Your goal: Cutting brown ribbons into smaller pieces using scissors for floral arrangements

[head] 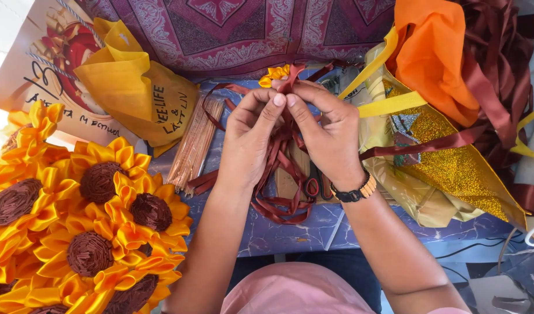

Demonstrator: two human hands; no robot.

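Observation:
My left hand [249, 134] and my right hand [325, 131] meet at the middle of the view, thumbs and forefingers pinching a folded piece of maroon ribbon [290, 78]. The rest of that ribbon hangs between my palms into a loose tangle [281, 203] on the blue marbled table [290, 235]. A small yellow ribbon flower [274, 73] lies just beyond my fingertips. My right wrist wears a black and tan bracelet.
Several finished yellow ribbon sunflowers with brown centres [75, 215] fill the lower left. A bundle of thin wooden sticks [194, 145] lies left of my hands. A yellow cloth bag [142, 93] sits upper left; a gold glitter bag [453, 168], orange cloth [432, 55] and maroon ribbon pile [499, 75] crowd the right.

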